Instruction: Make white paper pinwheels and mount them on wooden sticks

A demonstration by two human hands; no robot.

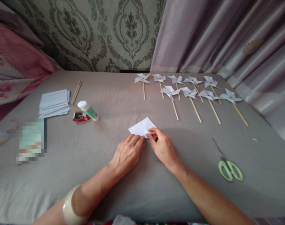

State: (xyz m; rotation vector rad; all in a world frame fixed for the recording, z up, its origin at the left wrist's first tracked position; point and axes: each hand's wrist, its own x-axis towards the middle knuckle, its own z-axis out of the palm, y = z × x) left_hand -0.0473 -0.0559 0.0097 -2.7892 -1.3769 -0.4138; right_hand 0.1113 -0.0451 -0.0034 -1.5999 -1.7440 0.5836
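A small white piece of paper [139, 127], partly folded, lies on the cloth-covered table in front of me. My left hand [130, 148] rests at its near edge, fingers bent close together and holding it down. With thumb and forefinger, my right hand [161, 144] pinches a folded part of the same paper near its right side. The paper's near and right edges are hidden behind my fingers.
Several white paper pinwheels [170, 91] on sticks lie at the back right. Green-handled scissors [226, 167] are at the right. To the left are a glue stick [89, 111], a small red box [80, 117], wooden sticks [76, 92], stacked paper [54, 103] and a blurred-out item [31, 140].
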